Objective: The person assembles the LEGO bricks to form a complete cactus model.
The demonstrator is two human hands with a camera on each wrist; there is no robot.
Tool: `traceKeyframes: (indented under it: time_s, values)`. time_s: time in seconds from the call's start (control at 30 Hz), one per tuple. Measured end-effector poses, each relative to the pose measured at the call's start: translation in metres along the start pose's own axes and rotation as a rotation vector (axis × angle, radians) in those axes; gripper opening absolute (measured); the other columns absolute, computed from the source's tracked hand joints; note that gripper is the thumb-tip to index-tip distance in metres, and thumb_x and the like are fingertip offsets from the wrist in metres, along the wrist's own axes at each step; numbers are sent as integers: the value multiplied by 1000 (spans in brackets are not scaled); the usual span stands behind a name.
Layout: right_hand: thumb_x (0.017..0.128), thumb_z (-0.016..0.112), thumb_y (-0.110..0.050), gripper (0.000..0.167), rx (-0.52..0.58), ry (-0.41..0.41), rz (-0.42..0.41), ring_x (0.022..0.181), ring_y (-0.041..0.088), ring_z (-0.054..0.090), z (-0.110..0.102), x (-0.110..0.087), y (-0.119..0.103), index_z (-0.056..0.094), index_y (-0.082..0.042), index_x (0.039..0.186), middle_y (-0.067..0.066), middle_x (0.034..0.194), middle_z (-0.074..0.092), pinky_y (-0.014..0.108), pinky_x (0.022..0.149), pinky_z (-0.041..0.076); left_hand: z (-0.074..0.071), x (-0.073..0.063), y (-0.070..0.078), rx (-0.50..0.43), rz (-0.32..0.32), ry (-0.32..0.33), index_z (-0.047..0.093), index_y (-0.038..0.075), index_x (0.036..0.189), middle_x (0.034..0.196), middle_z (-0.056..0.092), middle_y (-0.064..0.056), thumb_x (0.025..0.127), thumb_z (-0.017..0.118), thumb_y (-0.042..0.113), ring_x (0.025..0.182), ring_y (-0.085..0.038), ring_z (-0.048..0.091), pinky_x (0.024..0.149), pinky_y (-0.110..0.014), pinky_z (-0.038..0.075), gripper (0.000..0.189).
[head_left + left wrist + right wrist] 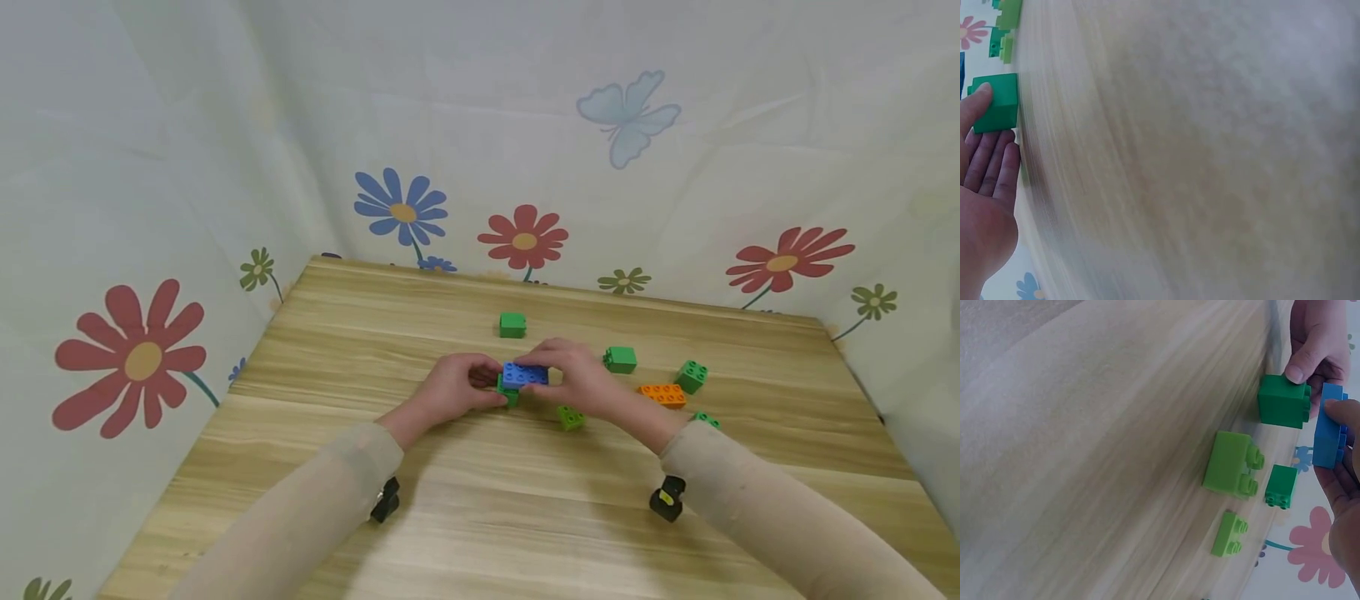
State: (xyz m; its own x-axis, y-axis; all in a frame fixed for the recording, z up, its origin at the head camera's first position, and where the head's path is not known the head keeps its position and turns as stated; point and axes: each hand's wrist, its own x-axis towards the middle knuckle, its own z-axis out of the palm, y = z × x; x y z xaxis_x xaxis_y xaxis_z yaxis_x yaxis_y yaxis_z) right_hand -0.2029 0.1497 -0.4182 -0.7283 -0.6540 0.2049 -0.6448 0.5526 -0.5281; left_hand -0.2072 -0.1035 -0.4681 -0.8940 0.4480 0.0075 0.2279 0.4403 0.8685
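In the head view my left hand (450, 390) grips a green building block (512, 395) near the table's middle. Its thumb lies along the block's side in the left wrist view, where the green block (999, 103) stands close to the tabletop. My right hand (576, 379) pinches a long blue building block (524, 375) by its sides, studs up. The right wrist view shows the blue block (1327, 425) just above the studs of the held green block (1282, 401), a thin gap between them. A light green block (571, 417) lies just below my right hand.
Behind the hands sits a green block (512, 325). To the right are another green block (620, 359), a studded green block (692, 376), an orange block (662, 395) and a green block (705, 419) partly behind the right forearm. A flowered curtain (465, 125) borders the wooden table (495, 517).
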Motion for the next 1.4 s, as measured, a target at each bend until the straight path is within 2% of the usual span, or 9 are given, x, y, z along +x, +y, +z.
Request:
traceKeyframes:
  time_s: [0.37, 0.57, 0.9, 1.2, 1.4]
  values:
    - [93, 85, -16, 39, -66, 13, -31, 110, 27, 68, 9, -2, 3, 77, -8, 131, 10, 119, 73, 41, 90, 63, 0, 1, 1, 16, -3, 0, 76, 7, 122, 115, 78, -4, 87, 92, 18, 108, -18, 75, 95, -32, 62, 40]
    - [93, 86, -16, 41, -59, 18, -26, 109, 26, 66, 12, -3, 2, 77, -9, 132, 10, 119, 72, 41, 90, 62, 0, 2, -1, 14, -1, 3, 76, 7, 121, 115, 78, -4, 87, 92, 17, 107, -17, 75, 95, -32, 62, 39]
    - [92, 86, -11, 40, -47, 43, -69, 106, 27, 66, 15, -2, 3, 77, -6, 130, 11, 117, 71, 40, 89, 62, 0, 3, -2, 14, 1, -7, 76, 8, 120, 115, 78, -3, 87, 91, 17, 108, -18, 75, 96, -33, 62, 37]
    - [92, 87, -13, 39, -63, 31, -79, 106, 26, 65, 17, 0, 3, 78, -7, 129, 11, 117, 70, 39, 90, 62, -1, 2, 0, 12, 0, -12, 76, 8, 117, 113, 78, -3, 87, 91, 15, 108, -18, 75, 96, -32, 62, 34]
    - [92, 86, -11, 37, -69, 35, -103, 102, 25, 64, 17, 2, 4, 78, -5, 127, 12, 114, 69, 36, 85, 62, 0, 3, 0, 36, 7, -14, 76, 9, 118, 113, 78, -2, 88, 91, 16, 108, -16, 75, 96, -30, 61, 34]
